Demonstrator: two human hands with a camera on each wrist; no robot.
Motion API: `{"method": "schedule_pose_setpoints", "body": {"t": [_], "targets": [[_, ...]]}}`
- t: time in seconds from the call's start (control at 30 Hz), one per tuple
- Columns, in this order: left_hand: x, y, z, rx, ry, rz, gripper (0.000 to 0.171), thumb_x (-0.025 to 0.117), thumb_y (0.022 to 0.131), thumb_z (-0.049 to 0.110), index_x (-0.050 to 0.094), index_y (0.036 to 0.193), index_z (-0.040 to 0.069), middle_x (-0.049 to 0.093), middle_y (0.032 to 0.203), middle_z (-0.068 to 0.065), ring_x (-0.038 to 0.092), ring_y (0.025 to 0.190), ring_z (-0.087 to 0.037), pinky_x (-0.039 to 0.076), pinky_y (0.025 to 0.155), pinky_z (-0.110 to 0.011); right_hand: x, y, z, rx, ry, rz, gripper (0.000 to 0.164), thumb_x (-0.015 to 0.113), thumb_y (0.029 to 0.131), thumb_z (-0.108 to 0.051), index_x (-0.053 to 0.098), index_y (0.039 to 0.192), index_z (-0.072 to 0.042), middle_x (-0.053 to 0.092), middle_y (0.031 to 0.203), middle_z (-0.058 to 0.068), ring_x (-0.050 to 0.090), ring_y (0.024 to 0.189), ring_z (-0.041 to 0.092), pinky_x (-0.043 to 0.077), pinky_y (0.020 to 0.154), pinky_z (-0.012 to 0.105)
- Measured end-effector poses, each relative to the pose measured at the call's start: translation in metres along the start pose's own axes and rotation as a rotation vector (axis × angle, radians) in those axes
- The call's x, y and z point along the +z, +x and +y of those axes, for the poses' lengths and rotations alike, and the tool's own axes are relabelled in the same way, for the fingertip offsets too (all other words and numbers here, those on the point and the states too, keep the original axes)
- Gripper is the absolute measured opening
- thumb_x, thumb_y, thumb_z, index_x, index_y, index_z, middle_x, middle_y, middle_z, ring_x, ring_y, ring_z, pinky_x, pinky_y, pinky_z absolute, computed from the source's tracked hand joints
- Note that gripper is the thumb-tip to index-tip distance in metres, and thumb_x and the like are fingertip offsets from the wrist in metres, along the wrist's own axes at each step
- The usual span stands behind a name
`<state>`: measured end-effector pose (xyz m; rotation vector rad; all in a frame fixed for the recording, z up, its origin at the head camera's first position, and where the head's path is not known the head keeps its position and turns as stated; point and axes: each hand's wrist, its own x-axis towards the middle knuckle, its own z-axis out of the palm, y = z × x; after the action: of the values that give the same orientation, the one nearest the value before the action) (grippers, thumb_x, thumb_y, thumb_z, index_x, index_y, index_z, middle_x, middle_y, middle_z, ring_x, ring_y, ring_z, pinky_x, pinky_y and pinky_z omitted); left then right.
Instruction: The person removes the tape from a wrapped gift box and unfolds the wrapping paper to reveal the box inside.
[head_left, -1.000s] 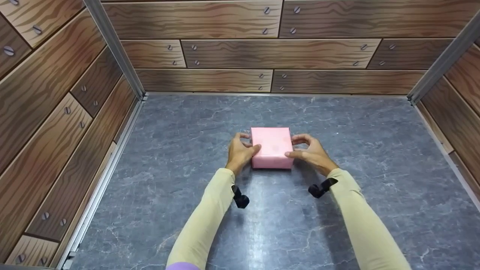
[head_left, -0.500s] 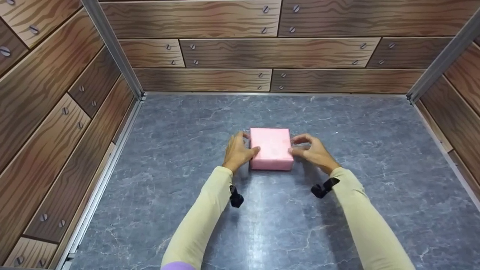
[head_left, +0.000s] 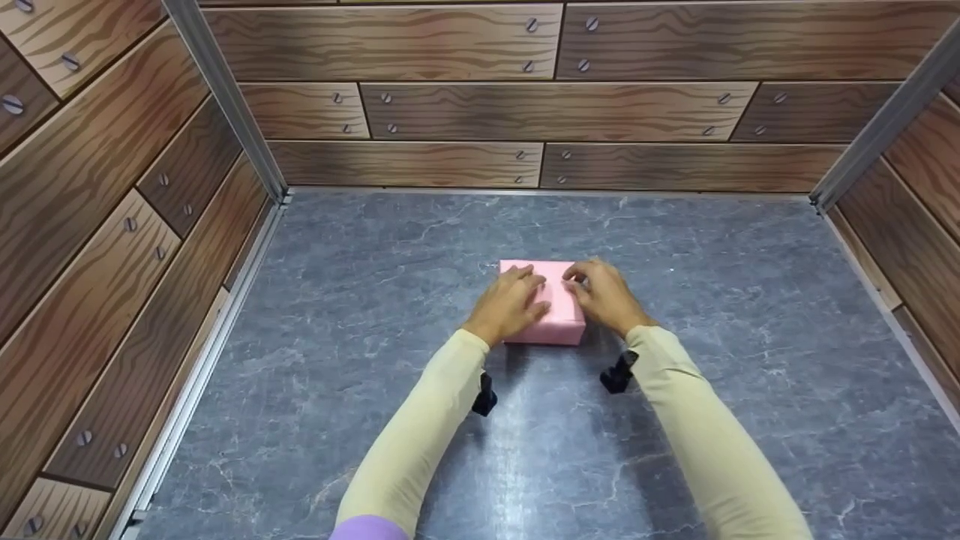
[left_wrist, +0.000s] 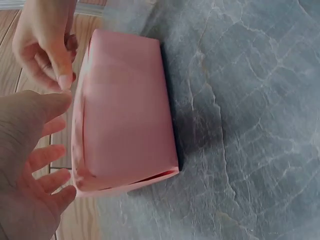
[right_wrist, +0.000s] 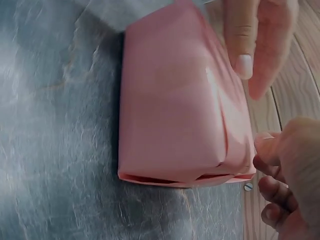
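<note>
A pink paper-wrapped box [head_left: 559, 330] rests on the grey marbled surface, with folded flaps and small gaps along its end in the right wrist view. My left hand [head_left: 510, 304] reaches over the top from the left, its fingers spread and fairly straight. From the right, my right hand [head_left: 606, 296] bends its fingers over the top, thumb and index tips close together at the wrapping. Whether those tips pinch the paper is unclear. In the left wrist view, the left thumb [left_wrist: 57, 104] lies close to the right thumb [left_wrist: 62, 75].
The marbled surface [head_left: 360, 285] extends around the box. Wood-plank-patterned panels form the back wall [head_left: 450, 112], left wall [head_left: 112, 240] and right wall [head_left: 922, 217], with metal strips along the edges. A small black camera mount [head_left: 619, 373] sits on the right wrist.
Both hands have moved from the sides of the box onto its top, closer together. Earlier they held its left and right sides. The box has stayed nearly in place.
</note>
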<state>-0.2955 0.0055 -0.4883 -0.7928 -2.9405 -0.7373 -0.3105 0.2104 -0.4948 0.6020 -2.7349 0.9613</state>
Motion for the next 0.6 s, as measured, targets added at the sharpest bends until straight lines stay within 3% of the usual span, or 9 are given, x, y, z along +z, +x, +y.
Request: {"method": "schedule_pose_setpoints", "body": {"t": [0.17, 0.6], "targets": [[0.0046, 0.0004, -0.0001, -0.008, 0.043, -0.021, 0.044, 0.066, 0.098, 0.030, 0.062, 0.135, 0.007, 0.050, 0.151, -0.016, 0.041, 0.143, -0.036, 0.033, 0.119, -0.045, 0.0018, -0.0006, -0.0006, -0.007, -0.040, -0.034, 0.009, 0.067, 0.091, 0.004, 0.072, 0.098, 0.003, 0.064, 0.096, 0.020, 0.060, 0.089, 0.037, 0.051, 0.080, 0.052], [0.0076, 0.0006, -0.0041, -0.008, 0.016, -0.018, 0.047, 0.066, 0.098, 0.034, 0.061, 0.137, 0.007, 0.049, 0.152, -0.015, 0.040, 0.144, -0.036, 0.031, 0.120, -0.046, 0.0018, -0.0007, 0.0069, -0.045, -0.088, -0.108, 0.005, 0.064, 0.095, 0.001, 0.063, 0.098, -0.002, 0.056, 0.095, 0.016, 0.056, 0.087, 0.034, 0.051, 0.077, 0.051]]}}
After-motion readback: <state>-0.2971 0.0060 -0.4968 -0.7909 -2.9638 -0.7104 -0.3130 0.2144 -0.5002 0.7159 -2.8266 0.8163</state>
